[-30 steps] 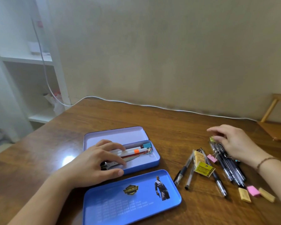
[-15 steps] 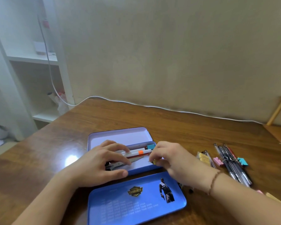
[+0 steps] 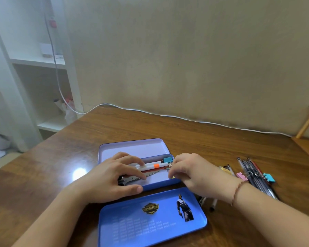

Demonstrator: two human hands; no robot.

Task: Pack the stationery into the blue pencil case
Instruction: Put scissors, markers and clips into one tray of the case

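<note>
Nearest you the lid (image 3: 152,218) lies face-up on the table (image 3: 194,139), then your left hand (image 3: 111,177) flat and spread, pinning the white pen (image 3: 152,165) and scissors (image 3: 137,178) inside the blue pencil case (image 3: 159,183). Your right hand (image 3: 191,171) is at the case's right end, fingertips pinched over something small by the teal clip (image 3: 167,159); I can't tell what it grips, looks like a drop-off step. Next calls for letting go, then reaching right to the pens (image 3: 257,177) and clips well apart from the case.
</note>
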